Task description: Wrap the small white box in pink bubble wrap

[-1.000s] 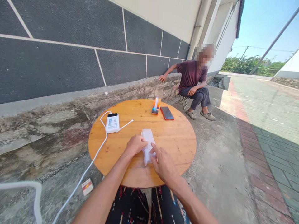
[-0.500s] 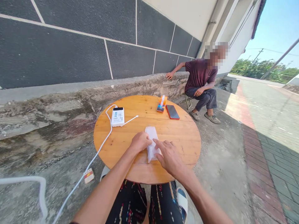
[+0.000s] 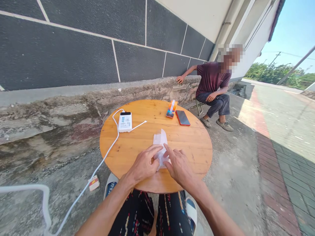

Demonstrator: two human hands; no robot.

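Observation:
A thin, whitish, translucent packet or wrap lies on the round wooden table, close to its front edge. On the packet's left side is my left hand, its thumb and fingers apart and touching the near part. My right hand rests over the packet's right side with fingers spread. Both hands cover some of the packet, and its far end shows beyond the fingertips, partly lifted into a flap.
A white power bank with a white cable sits at the table's left. Toward the back right are an orange tape dispenser and a red-edged phone. A person sits beyond. A small box lies on the ground.
My left hand has opened from a closed shape and moved down and left along the packet. The far end of the packet looks more unfolded. My right hand stays nearly in place.

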